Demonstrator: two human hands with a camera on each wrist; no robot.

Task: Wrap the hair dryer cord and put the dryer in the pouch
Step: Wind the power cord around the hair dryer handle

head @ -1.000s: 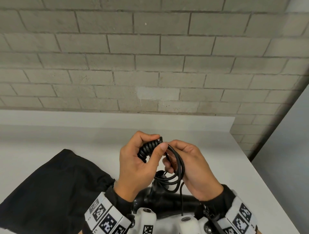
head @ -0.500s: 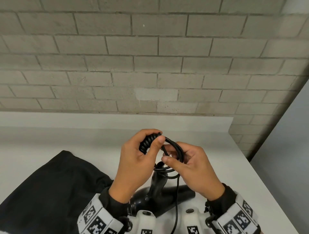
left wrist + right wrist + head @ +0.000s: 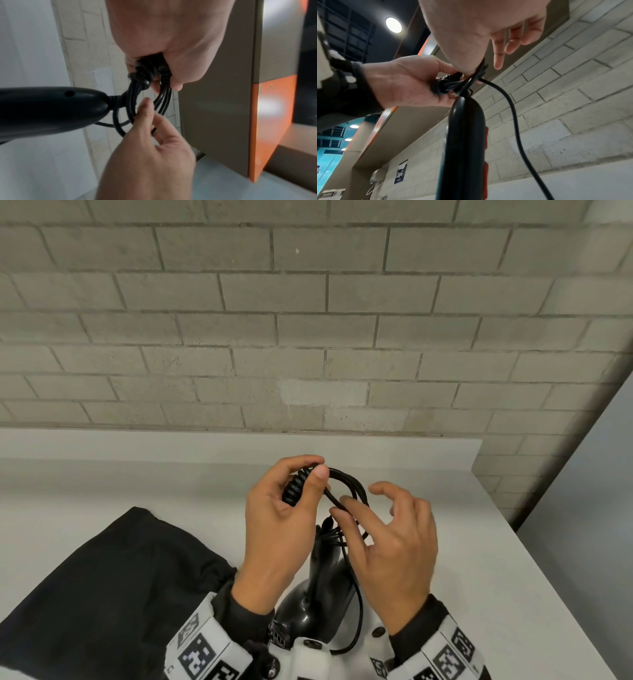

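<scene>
My left hand (image 3: 317, 467) grips the bundled part of the black cord (image 3: 294, 487), thumb pressed on top. Several round loops (image 3: 352, 484) of it stick out to the right. My right hand (image 3: 359, 496) hovers beside them with spread, relaxed fingers, its thumb (image 3: 342, 505) touching the loops. The black hair dryer (image 3: 318, 594) hangs below both hands, handle up, above the white table (image 3: 479, 542). A loose stretch of cord (image 3: 513, 115) trails down beside the handle (image 3: 465, 135). The black pouch (image 3: 102, 594) lies flat on the table to the left.
A grey brick wall (image 3: 308, 337) rises behind the table's low white back ledge (image 3: 205, 443). The table's right edge (image 3: 548, 577) runs diagonally, with a grey panel (image 3: 599, 474) beyond it. Bare tabletop lies ahead of the hands.
My right hand has let go of the cord loops and spread its fingers, only the thumb still touching. The left hand keeps its grip, and the dryer hangs more upright.
</scene>
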